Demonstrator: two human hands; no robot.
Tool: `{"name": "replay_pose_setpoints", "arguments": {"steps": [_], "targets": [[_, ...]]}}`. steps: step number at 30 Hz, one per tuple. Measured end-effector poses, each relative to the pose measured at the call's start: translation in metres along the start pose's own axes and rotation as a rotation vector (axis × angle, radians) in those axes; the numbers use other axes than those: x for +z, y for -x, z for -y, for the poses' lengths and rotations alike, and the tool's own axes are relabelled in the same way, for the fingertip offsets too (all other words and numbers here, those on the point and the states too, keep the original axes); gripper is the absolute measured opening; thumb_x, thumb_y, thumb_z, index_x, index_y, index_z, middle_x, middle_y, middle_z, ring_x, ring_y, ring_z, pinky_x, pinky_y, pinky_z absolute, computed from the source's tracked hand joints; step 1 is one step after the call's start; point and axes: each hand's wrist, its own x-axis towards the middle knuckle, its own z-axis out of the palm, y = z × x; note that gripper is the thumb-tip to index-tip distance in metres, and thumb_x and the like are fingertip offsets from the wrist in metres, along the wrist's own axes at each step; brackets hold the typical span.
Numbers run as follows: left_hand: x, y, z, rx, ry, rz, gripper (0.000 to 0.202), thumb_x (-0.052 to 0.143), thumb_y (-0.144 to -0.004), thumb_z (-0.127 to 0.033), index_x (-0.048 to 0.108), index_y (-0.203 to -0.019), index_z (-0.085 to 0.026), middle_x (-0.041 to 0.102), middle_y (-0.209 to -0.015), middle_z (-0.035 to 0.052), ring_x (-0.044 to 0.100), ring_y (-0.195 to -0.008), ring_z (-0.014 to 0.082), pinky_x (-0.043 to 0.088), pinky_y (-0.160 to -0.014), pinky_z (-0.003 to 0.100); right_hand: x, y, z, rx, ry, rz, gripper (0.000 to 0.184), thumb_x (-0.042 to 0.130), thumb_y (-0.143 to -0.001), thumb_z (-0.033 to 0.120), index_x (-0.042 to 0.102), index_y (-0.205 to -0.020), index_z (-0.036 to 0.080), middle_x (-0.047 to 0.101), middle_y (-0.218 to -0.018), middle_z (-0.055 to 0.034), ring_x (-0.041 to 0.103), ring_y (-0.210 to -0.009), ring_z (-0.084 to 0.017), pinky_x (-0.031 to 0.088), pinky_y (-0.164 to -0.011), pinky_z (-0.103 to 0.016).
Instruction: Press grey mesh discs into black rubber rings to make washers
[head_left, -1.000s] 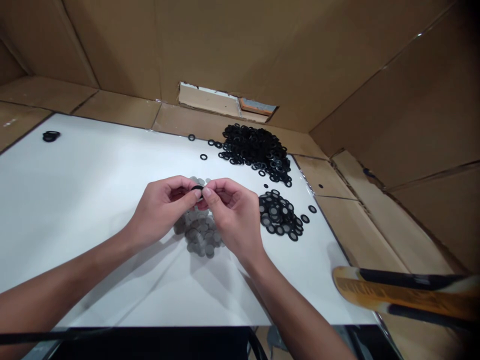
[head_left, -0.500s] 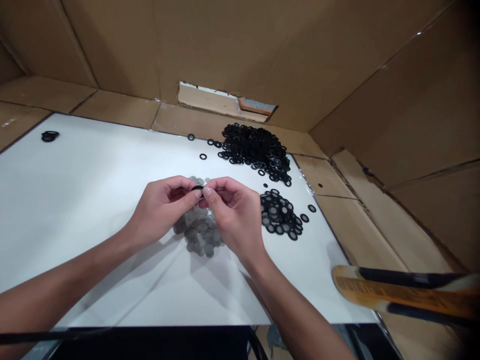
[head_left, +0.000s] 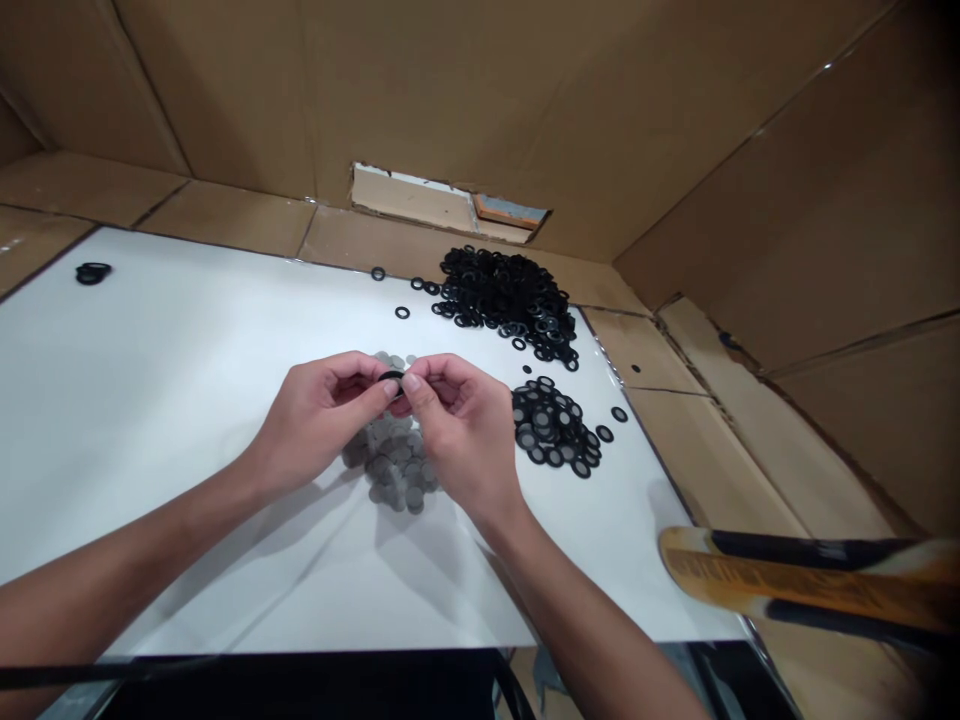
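Between the fingertips of both hands is a small black ring point(head_left: 392, 376), mostly covered by the thumbs. My left hand point(head_left: 324, 415) pinches its left side. My right hand point(head_left: 463, 425) pinches the right side, its thumb close to the left one. Whether a grey disc sits in the ring is hidden. Just below the hands lies a pile of grey mesh-like discs point(head_left: 397, 465) on the white tabletop point(head_left: 187, 400). To the right of my right hand is a heap of black rings with grey centres point(head_left: 555, 425).
A large heap of black rings point(head_left: 506, 300) lies at the back, with a few loose ones beside it. Several black rings point(head_left: 93, 273) sit far left. Cardboard walls point(head_left: 465, 90) enclose the table. A blurred yellow-and-black object point(head_left: 795, 572) juts in from the right.
Both hands keep their pinch on the black ring with barely any movement. The whole view has shifted slightly, so the scene sits a little further left.
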Motion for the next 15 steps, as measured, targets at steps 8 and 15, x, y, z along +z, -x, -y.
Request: {"name": "replay_pose_setpoints", "arguments": {"steps": [8, 15], "targets": [[0.0, 0.0, 0.0033, -0.006, 0.011, -0.025, 0.017, 0.071, -0.084, -0.036, 0.071, -0.084, -0.019, 0.073, -0.081, 0.0015, 0.067, -0.076, 0.0162, 0.054, -0.07, 0.025, -0.0019, -0.0006, -0.0002, 0.007, 0.051, 0.027, 0.01, 0.066, -0.086, 0.024, 0.064, -0.08, 0.017, 0.067, -0.071, -0.001, 0.066, -0.066, -0.015, 0.053, -0.063, -0.025], [-0.0036, -0.0019, -0.0022, 0.003, -0.03, -0.09, 0.015, 0.07, -0.083, -0.033, 0.071, -0.082, -0.018, 0.071, -0.076, 0.0008, 0.065, -0.071, 0.0152, 0.053, -0.067, 0.024, -0.0019, -0.001, -0.001, 0.007, 0.076, 0.03, 0.012, 0.065, -0.087, 0.028, 0.063, -0.079, 0.018, 0.068, -0.07, -0.0012, 0.066, -0.065, -0.015, 0.053, -0.061, -0.026]]}}
